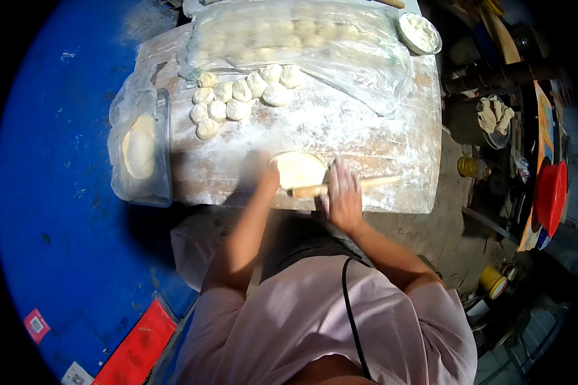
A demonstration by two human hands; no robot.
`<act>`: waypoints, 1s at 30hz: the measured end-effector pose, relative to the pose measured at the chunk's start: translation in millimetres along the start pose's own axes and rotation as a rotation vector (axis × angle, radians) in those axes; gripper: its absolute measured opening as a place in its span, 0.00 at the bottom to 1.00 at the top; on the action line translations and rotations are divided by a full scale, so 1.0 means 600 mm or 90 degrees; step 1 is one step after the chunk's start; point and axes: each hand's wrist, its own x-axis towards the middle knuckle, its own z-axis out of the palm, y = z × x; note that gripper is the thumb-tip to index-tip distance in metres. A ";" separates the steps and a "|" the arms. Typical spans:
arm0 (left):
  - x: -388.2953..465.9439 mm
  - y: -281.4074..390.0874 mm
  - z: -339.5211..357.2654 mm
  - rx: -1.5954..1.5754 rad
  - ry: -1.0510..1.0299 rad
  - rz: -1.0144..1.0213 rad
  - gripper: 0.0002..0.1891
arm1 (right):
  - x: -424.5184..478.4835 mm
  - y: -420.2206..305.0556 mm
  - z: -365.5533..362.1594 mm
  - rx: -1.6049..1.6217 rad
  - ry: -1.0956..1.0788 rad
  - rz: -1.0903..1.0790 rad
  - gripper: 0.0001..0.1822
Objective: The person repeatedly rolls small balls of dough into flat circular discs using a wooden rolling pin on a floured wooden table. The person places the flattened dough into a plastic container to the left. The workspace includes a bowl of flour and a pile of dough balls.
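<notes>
A flat round of dough (299, 168) lies near the front edge of the floured wooden board (385, 139). My left hand (268, 172) is at its left rim, blurred, so the finger positions are unclear. Across the near right part of the dough runs a thin wooden rolling pin (380, 181). My right hand (344, 195) lies over the pin with its floury fingers pointing away from me, holding it. Farther back on the board sit several dough balls (237, 109), most of them touching.
A clear plastic sheet (366, 91) covers more dough pieces (308, 31) at the back. A bowl of white flour (420, 33) stands at the back right. On the left, a plastic-covered tray (164, 144) holds a large dough lump (140, 147).
</notes>
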 end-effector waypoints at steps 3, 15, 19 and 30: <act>-0.018 0.057 -0.047 0.005 -0.054 0.085 0.13 | 0.033 0.004 0.026 0.005 0.024 -0.006 0.38; -0.003 -0.024 -0.063 -0.013 -0.039 0.019 0.12 | 0.016 -0.032 0.005 0.002 -0.062 -0.035 0.40; 0.026 0.040 -0.083 -0.039 -0.070 0.072 0.11 | 0.227 -0.013 0.015 -0.069 0.075 -0.005 0.38; 0.120 -0.136 -0.250 -0.282 0.296 -0.043 0.18 | 0.072 0.058 0.017 0.165 0.067 -0.148 0.24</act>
